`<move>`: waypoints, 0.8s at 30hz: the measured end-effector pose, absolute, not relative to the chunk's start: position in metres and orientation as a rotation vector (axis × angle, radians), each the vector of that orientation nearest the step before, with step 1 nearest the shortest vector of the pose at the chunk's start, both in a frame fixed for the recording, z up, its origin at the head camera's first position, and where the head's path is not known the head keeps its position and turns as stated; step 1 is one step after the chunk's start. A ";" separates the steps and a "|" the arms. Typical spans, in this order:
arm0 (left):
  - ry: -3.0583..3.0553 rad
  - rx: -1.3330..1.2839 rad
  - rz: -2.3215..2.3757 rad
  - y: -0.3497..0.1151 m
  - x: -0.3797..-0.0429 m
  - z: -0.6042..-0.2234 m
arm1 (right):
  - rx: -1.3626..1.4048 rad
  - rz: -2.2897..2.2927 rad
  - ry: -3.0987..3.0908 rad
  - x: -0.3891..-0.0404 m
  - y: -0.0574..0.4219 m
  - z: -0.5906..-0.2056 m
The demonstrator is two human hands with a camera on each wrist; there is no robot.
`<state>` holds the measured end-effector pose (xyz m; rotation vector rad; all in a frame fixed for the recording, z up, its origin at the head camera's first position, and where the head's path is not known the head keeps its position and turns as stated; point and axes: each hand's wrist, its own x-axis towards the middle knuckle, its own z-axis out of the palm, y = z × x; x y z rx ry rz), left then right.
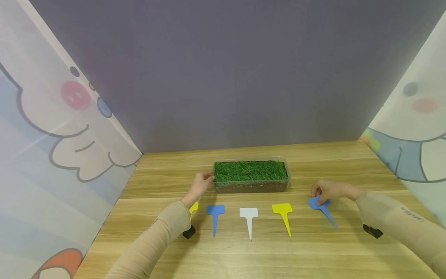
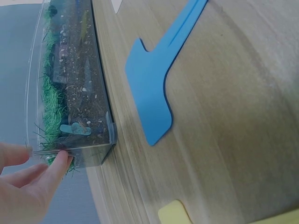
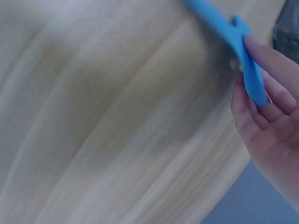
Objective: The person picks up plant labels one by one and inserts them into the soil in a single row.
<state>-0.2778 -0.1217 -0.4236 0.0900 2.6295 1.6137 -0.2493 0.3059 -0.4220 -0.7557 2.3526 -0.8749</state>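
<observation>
With the left hand (image 1: 201,184), pinches the left end of a clear planter (image 1: 251,188), setting thumb and fingertips at the rim. With the right hand (image 1: 328,190), grasps a blue T-shaped tag (image 1: 314,202) by its broad head, off to the right of the planter and a little nearer than its front wall. Holds this tag at a slant, with the spike aimed away from the planter and outward to the right. Cannot tell about contact between the spike's tip and the wooden table (image 1: 244,261) under the planter.

Has four more tags in a row in front of the planter, apart from it, with spikes pointing away from it: a first yellow tag (image 1: 194,207) just past its left end, partly hidden by the left sleeve (image 1: 150,240); a second blue tag (image 1: 215,210) before its left end; a white tag (image 1: 249,212) before its middle; a second yellow tag (image 1: 282,209) before its right end.

Shows green grass (image 1: 249,170) over dark brown soil inside the planter. Wears beige on both arms, including the right sleeve (image 1: 400,224), to the planter's right. Faces a grey-purple panel (image 1: 244,77) behind the planter.
</observation>
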 end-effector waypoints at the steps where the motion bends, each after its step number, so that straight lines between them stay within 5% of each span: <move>1: 2.627 0.089 1.614 -0.122 -0.278 -0.424 | -0.758 -0.874 2.350 -0.250 0.307 -0.420; 24: 2.626 0.097 1.597 -0.123 -0.279 -0.424 | -0.787 -0.725 2.435 -0.249 0.299 -0.335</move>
